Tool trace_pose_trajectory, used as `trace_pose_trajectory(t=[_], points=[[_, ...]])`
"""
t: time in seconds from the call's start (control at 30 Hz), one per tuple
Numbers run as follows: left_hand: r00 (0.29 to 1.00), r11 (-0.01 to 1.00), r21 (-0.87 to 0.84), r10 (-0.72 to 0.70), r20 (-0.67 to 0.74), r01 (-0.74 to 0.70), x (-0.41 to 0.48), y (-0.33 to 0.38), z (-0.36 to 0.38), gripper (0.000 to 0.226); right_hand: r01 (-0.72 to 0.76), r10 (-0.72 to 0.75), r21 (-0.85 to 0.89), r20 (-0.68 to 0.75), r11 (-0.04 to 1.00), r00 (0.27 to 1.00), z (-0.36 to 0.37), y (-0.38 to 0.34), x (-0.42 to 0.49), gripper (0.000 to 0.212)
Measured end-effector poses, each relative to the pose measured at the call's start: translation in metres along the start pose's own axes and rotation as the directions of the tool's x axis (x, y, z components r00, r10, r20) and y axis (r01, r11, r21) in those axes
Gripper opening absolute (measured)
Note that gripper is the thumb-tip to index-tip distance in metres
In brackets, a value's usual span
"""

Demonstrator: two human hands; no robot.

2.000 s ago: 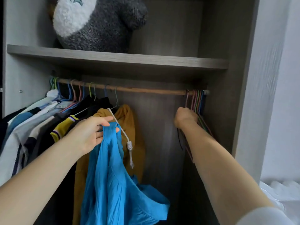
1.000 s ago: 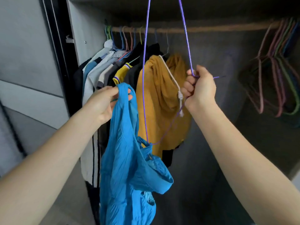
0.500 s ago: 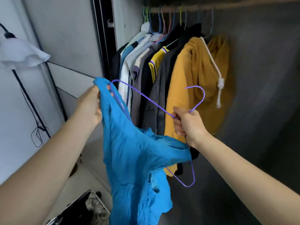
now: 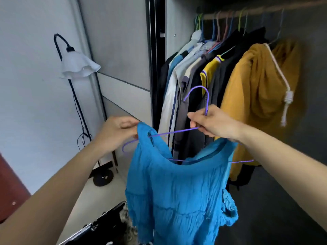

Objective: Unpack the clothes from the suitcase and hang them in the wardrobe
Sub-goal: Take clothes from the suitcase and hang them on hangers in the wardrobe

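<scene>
I've tipped the purple hanger (image 4: 206, 105) level: my right grip (image 4: 215, 124) clamps its neck, my left grip (image 4: 116, 131) pinches the blue top (image 4: 177, 191) by a strap, seemingly to thread it.

Black floor lamp (image 4: 78, 67) against pale wall (image 4: 30, 89)

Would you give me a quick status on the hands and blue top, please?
Left hand pinches blue top by strap. Right hand grips purple hanger, end through strap. Nothing in the way.
</scene>
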State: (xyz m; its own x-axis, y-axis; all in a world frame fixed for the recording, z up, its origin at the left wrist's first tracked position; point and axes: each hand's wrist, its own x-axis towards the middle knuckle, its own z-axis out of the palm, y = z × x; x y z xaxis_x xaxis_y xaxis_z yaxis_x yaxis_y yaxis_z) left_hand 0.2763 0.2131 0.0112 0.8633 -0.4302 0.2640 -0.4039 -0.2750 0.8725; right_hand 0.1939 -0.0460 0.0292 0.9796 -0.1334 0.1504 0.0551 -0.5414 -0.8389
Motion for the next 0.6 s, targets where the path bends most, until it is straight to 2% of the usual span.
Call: trace_pose_trajectory(t=[0.1, 0.27, 0.33, 0.4, 0.47, 0.5, 0.6], points=[[0.999, 0.999, 0.015, -0.033, -0.007, 0.033, -0.008, -0.005, -0.011, 0.013, 0.059, -0.060, -0.013, -0.041, 0.998, 0.997, 0.000, -0.013, 0.006, 0.042], [0.987, 0.992, 0.051, -0.118, 0.112, 0.113, -0.020, -0.022, -0.030, 0.029, 0.078, -0.081, -0.062, -0.056, 0.995, 0.995, 0.002, -0.015, 0.011, 0.045], [0.985, 0.983, 0.176, -0.077, 0.153, 0.050, -0.024, -0.027, -0.026, 0.019, 0.093, -0.096, -0.062, -0.056, 0.994, 0.994, 0.008, -0.016, 0.013, 0.045], [0.989, 0.937, 0.341, 0.022, 0.147, -0.072, -0.024, -0.030, -0.015, 0.004, 0.122, -0.126, -0.065, -0.060, 0.990, 0.990, 0.017, -0.017, 0.016, 0.046], [0.987, 0.869, 0.468, 0.131, 0.097, -0.161, -0.021, -0.035, -0.003, 0.028, 0.145, -0.148, -0.066, -0.046, 0.987, 0.988, 0.025, -0.017, 0.019, 0.046], [0.985, 0.864, 0.473, 0.158, 0.066, -0.171, -0.021, -0.035, 0.002, 0.037, 0.148, -0.151, -0.065, -0.032, 0.987, 0.988, 0.028, -0.017, 0.020, 0.046], [0.975, 0.881, 0.439, 0.216, -0.044, -0.176, -0.018, -0.037, 0.009, 0.038, 0.167, -0.166, -0.054, 0.023, 0.984, 0.986, 0.028, -0.017, 0.018, 0.041]])
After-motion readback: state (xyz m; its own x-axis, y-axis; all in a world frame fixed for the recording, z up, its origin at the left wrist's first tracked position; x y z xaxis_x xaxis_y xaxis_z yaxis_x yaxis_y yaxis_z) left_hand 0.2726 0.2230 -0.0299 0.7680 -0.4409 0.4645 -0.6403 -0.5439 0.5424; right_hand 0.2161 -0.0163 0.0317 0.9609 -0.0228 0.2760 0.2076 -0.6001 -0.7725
